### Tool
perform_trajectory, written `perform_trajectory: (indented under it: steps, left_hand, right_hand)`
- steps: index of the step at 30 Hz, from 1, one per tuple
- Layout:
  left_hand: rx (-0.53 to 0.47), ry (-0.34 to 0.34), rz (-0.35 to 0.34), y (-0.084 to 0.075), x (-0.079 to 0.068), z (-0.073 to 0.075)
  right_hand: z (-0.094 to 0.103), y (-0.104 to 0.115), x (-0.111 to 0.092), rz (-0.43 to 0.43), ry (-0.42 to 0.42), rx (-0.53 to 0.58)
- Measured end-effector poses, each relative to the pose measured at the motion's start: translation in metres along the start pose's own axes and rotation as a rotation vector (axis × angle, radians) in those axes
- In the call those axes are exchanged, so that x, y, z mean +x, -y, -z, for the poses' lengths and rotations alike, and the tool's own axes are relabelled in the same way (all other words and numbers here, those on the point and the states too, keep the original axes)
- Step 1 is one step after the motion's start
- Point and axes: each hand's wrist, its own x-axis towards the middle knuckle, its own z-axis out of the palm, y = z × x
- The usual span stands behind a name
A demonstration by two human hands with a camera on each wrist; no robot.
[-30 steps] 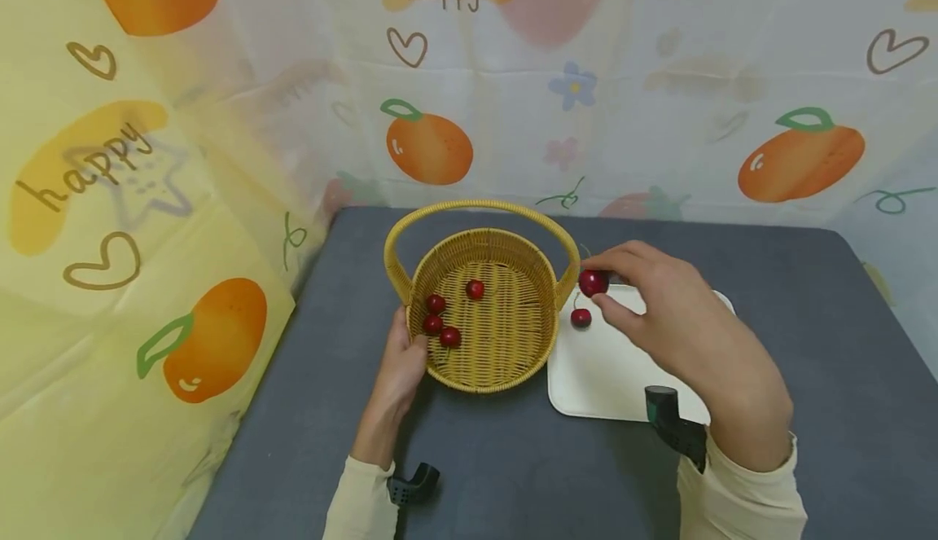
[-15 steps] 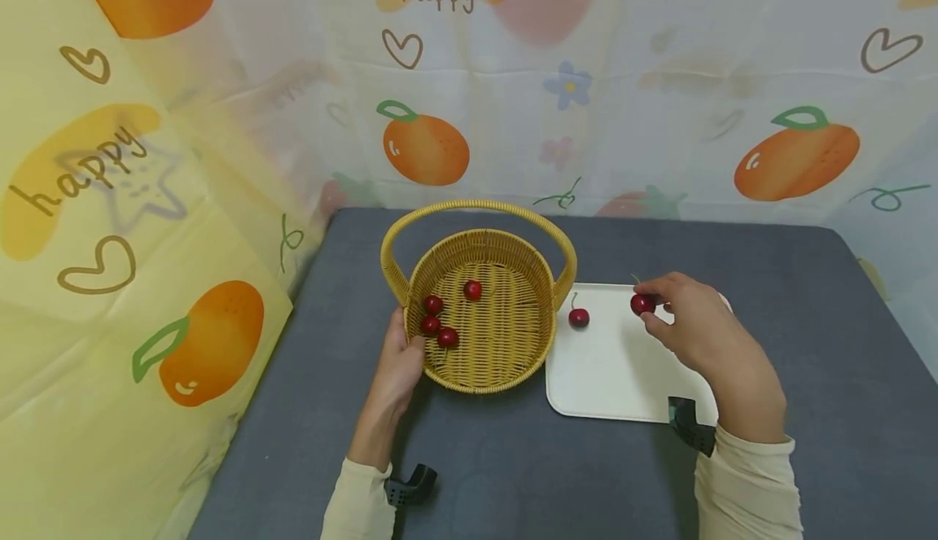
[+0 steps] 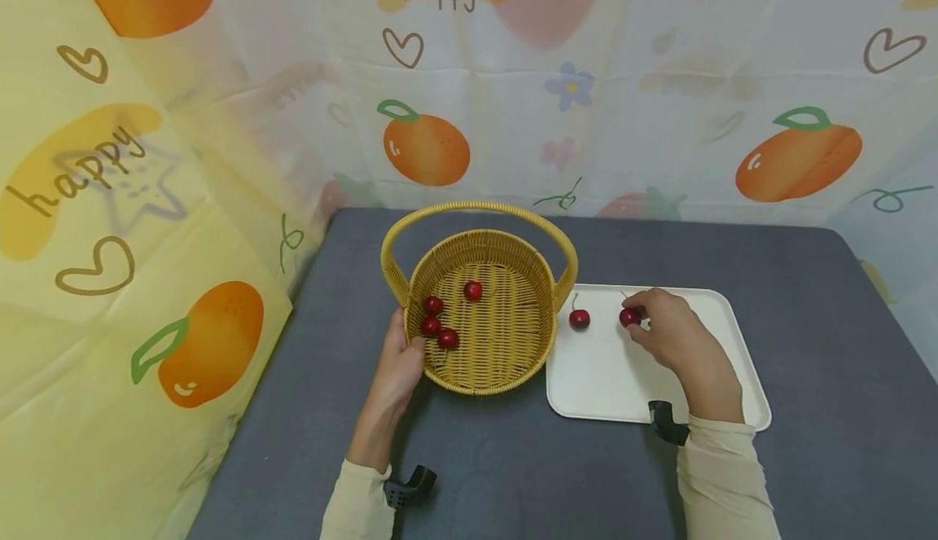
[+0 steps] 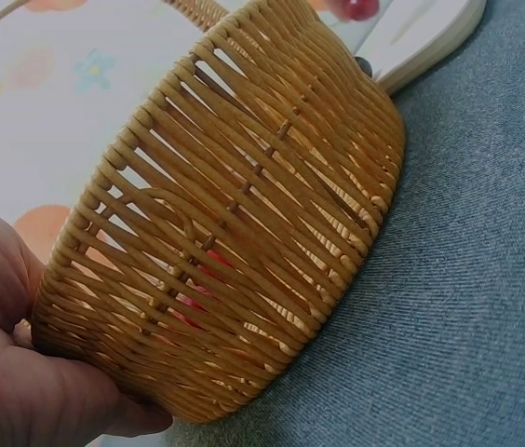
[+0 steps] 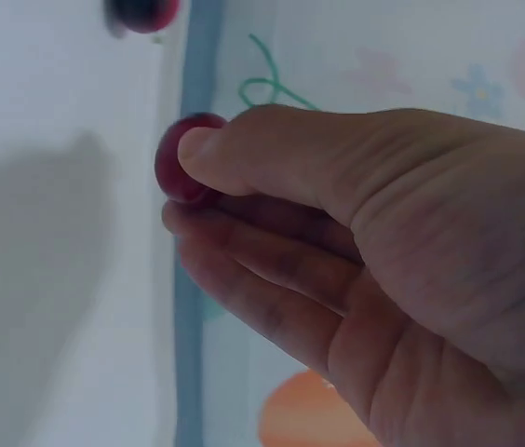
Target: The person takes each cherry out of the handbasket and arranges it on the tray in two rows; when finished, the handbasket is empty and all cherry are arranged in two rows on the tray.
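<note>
While a printed cloth with oranges, hearts and the word "happy" covers the far left and runs along behind the grey table, a pale left sleeve reaches in from the near edge, a dark bracket at its cuff. Beyond it the left hand grips the left side of a round woven basket, thumb at the rim and fingers against the outer wall. An arched handle rises over the basket's far part. Inside lie four red cherries: three clustered near the left wall — an upper cherry, a middle cherry and a lower cherry — and a fourth cherry a little apart, towards the back. Just right of the basket is a white tray; whether the two touch I cannot tell. A stemmed cherry sits by the tray's left edge. Next along, over the tray, another cherry is pinched between the thumb and fingers of the right hand, which is nearly closed at the tips. A second dark bracket and the right sleeve follow, the forearm crossing the tray's near edge.
</note>
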Motion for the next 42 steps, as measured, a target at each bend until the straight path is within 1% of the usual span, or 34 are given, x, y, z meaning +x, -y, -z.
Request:
perform_trajectory:
  steps: [7, 21, 25, 33, 40, 42]
  left_hand:
    - [0.003, 0.006, -0.001, -0.001, 0.000, 0.000]
    - [0.015, 0.008, 0.011, -0.001, -0.003, 0.002]
    - [0.015, 0.008, 0.006, -0.001, -0.003, 0.002]
    - [0.014, 0.020, 0.008, -0.002, -0.003, 0.000]
    - [0.017, 0.007, 0.004, -0.002, -0.002, 0.000]
    - [0.020, 0.004, 0.005, -0.003, -0.002, 0.000]
  right_hand:
    - [-0.009, -0.002, 0.007, -0.048, 0.032, -0.017]
    - [-0.018, -0.001, 0.015, -0.081, 0.070, -0.014]
    - [-0.020, 0.001, 0.017, -0.079, 0.076, -0.020]
    - [-0.019, 0.002, 0.015, -0.074, 0.061, -0.030]
    - [-0.018, 0.003, 0.015, -0.109, 0.073, -0.047]
    - [-0.018, 0.004, 0.015, -0.107, 0.077, -0.051]
